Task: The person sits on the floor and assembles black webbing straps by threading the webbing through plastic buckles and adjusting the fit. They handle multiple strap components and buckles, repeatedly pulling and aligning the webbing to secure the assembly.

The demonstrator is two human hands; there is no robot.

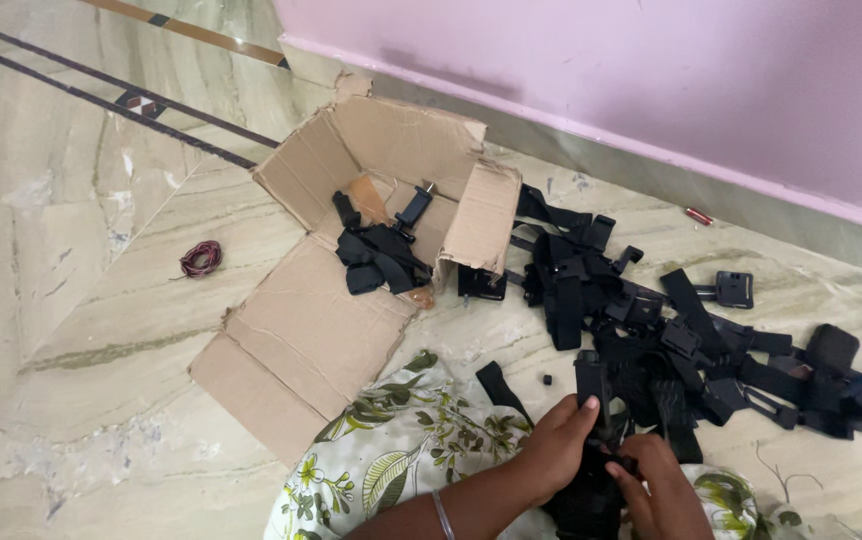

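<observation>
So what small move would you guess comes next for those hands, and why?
Probably dropping the black strap piece into the cardboard box: both the left hand and right hand grip it, a few similar pieces already lie there, and many more wait in the pile.

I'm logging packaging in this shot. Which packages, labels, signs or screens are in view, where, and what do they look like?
Cardboard box: on the marble floor near the pink wall, plain brown, torn open and flattened, a few black strap pieces lying inside.
No labels, signs or screens are visible.
</observation>
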